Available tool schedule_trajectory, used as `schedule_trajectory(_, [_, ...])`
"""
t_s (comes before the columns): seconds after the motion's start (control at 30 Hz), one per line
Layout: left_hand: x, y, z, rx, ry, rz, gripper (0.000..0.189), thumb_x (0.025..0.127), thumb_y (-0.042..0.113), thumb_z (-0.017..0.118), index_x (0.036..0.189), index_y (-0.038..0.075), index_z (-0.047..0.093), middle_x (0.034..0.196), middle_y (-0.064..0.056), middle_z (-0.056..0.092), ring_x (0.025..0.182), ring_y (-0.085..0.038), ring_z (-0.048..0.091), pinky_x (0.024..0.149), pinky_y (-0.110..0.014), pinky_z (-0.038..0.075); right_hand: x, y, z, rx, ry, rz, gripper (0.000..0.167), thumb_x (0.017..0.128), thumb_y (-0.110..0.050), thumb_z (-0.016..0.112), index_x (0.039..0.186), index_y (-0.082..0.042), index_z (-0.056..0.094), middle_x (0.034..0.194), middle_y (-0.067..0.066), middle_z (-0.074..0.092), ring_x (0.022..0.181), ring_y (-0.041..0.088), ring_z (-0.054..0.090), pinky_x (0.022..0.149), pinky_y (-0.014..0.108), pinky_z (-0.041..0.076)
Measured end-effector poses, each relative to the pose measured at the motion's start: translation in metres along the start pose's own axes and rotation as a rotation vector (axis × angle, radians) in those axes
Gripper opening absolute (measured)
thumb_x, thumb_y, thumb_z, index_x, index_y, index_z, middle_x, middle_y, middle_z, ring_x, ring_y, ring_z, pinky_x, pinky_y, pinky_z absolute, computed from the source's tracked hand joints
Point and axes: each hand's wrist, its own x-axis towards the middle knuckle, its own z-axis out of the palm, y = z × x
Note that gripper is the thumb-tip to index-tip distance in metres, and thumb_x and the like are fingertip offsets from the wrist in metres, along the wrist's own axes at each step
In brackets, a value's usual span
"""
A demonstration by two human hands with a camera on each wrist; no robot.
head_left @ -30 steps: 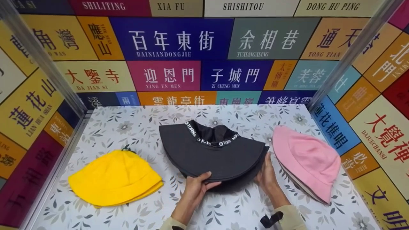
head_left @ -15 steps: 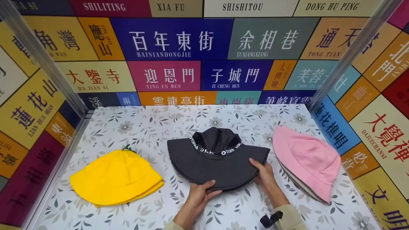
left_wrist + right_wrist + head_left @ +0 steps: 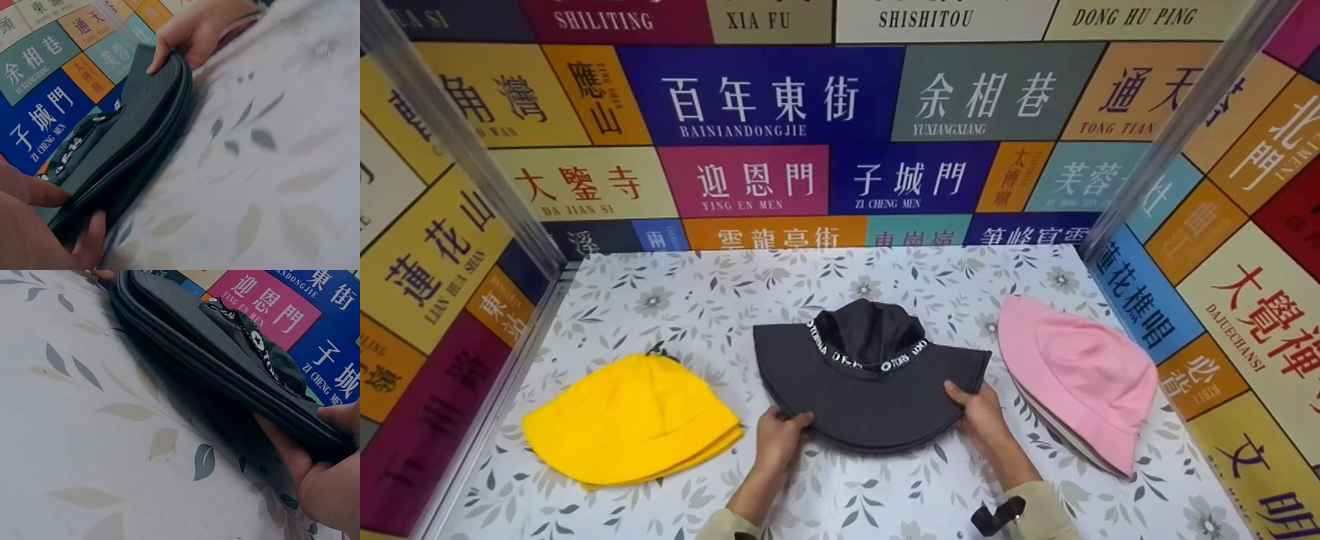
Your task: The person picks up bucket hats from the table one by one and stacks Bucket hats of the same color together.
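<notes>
A dark grey bucket hat (image 3: 877, 409) with a wide brim and white lettering round its band lies in the middle of the table, its brim folded double toward me. At the brim's left front edge my left hand (image 3: 780, 442) pinches it, thumb on top. My right hand (image 3: 984, 416) holds the right side of the brim, thumb above and fingers beneath. In the right wrist view, the brim's stacked layers (image 3: 225, 374) rise a little off the table near that hand (image 3: 332, 478). The left wrist view shows the left thumb and a finger (image 3: 93, 242) on either side of the brim.
To the left sits a yellow bucket hat (image 3: 634, 424) with a small green tip. A pink bucket hat (image 3: 1084, 375) lies tilted on the right. The table (image 3: 697, 300) has a leaf-patterned cover, and panels of coloured signs (image 3: 757, 97) enclose its back and sides.
The hat has come down and slightly right, its crown now showing above the band. My right thumb came onto the brim's top. My left hand slid left along the edge.
</notes>
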Motion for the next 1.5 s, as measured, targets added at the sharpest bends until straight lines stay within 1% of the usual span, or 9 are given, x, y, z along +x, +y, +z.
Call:
schedule_trajectory(0.07, [0.005, 0.004, -0.005, 0.108, 0.06, 0.035, 0.049, 0.084, 0.008, 0.071, 0.126, -0.013, 0.057, 0.125, -0.031, 0.063, 0.107, -0.033, 0.066, 0.094, -0.041, 0.056, -0.001, 0.002, -0.001, 0.006, 0.001, 0.005, 0.051, 0.1, -0.009, 0.057, 0.143, 0.007, 0.036, 0.098, 0.002, 0.068, 0.086, 0.014, 0.072, 0.079, 0.029, 0.061])
schedule_trajectory(0.13, [0.01, 0.006, -0.008, 0.149, 0.094, 0.043, 0.049, 0.086, 0.01, 0.07, 0.128, -0.012, 0.057, 0.13, -0.031, 0.061, 0.122, -0.038, 0.06, 0.105, -0.047, 0.05, -0.001, 0.003, -0.003, 0.01, -0.001, 0.011, 0.051, 0.1, -0.01, 0.058, 0.143, 0.007, 0.035, 0.097, 0.002, 0.068, 0.086, 0.014, 0.071, 0.079, 0.03, 0.061])
schedule_trajectory(0.4, [0.034, 0.017, -0.023, -0.106, 0.122, -0.038, 0.058, 0.094, 0.017, 0.059, 0.14, -0.012, 0.037, 0.142, -0.035, 0.044, 0.13, -0.042, 0.049, 0.114, -0.051, 0.04, 0.0, 0.005, -0.008, 0.0, -0.023, 0.035, 0.048, 0.099, -0.007, 0.058, 0.139, 0.008, 0.037, 0.093, 0.002, 0.068, 0.083, 0.015, 0.071, 0.076, 0.032, 0.061])
schedule_trajectory(0.6, [0.036, 0.027, -0.036, -0.101, 0.077, -0.085, 0.071, 0.099, 0.028, 0.05, 0.151, -0.011, 0.022, 0.154, -0.032, 0.031, 0.143, -0.042, 0.035, 0.123, -0.051, 0.028, 0.0, 0.004, -0.007, -0.013, -0.078, 0.04, 0.044, 0.098, -0.008, 0.06, 0.135, 0.006, 0.041, 0.09, 0.002, 0.068, 0.081, 0.016, 0.07, 0.074, 0.032, 0.06])
schedule_trajectory(0.77, [0.035, 0.027, -0.04, -0.103, 0.079, -0.061, 0.064, 0.1, 0.021, 0.045, 0.147, -0.015, 0.022, 0.152, -0.034, 0.031, 0.142, -0.043, 0.034, 0.123, -0.051, 0.028, -0.003, 0.004, -0.005, -0.039, -0.079, 0.018, 0.043, 0.098, -0.007, 0.059, 0.136, 0.006, 0.042, 0.092, 0.003, 0.068, 0.082, 0.016, 0.069, 0.075, 0.028, 0.058])
schedule_trajectory(1.0, [0.037, 0.03, -0.041, -0.051, 0.068, 0.004, 0.055, 0.104, 0.013, 0.036, 0.147, -0.018, 0.022, 0.151, -0.038, 0.03, 0.144, -0.047, 0.031, 0.123, -0.053, 0.025, 0.001, 0.001, -0.004, -0.124, -0.06, 0.003, 0.036, 0.098, -0.012, 0.063, 0.128, 0.001, 0.048, 0.077, 0.0, 0.062, 0.063, 0.013, 0.058, 0.055, 0.026, 0.044])
schedule_trajectory(1.1, [0.039, 0.032, -0.04, -0.04, 0.063, 0.019, 0.051, 0.106, 0.012, 0.035, 0.146, -0.018, 0.027, 0.148, -0.038, 0.036, 0.14, -0.047, 0.037, 0.121, -0.055, 0.03, 0.005, 0.0, -0.004, -0.136, -0.053, -0.01, 0.039, 0.097, -0.011, 0.065, 0.128, 0.003, 0.048, 0.081, 0.0, 0.064, 0.067, 0.013, 0.061, 0.06, 0.024, 0.047])
schedule_trajectory(1.27, [0.044, 0.037, -0.039, -0.007, 0.1, 0.018, 0.051, 0.106, 0.016, 0.04, 0.143, -0.018, 0.034, 0.142, -0.038, 0.044, 0.13, -0.045, 0.048, 0.114, -0.054, 0.039, 0.014, -0.005, -0.003, -0.126, -0.055, -0.03, 0.051, 0.095, -0.009, 0.067, 0.138, 0.008, 0.045, 0.102, 0.0, 0.067, 0.089, 0.01, 0.068, 0.084, 0.02, 0.054])
schedule_trajectory(1.5, [0.053, 0.035, -0.036, 0.105, 0.183, 0.042, 0.047, 0.106, 0.019, 0.046, 0.132, -0.02, 0.043, 0.131, -0.04, 0.052, 0.118, -0.046, 0.055, 0.106, -0.052, 0.045, 0.026, -0.013, -0.003, -0.205, -0.023, -0.003, 0.059, 0.092, -0.015, 0.072, 0.142, 0.003, 0.047, 0.096, -0.001, 0.073, 0.08, 0.01, 0.072, 0.073, 0.023, 0.058])
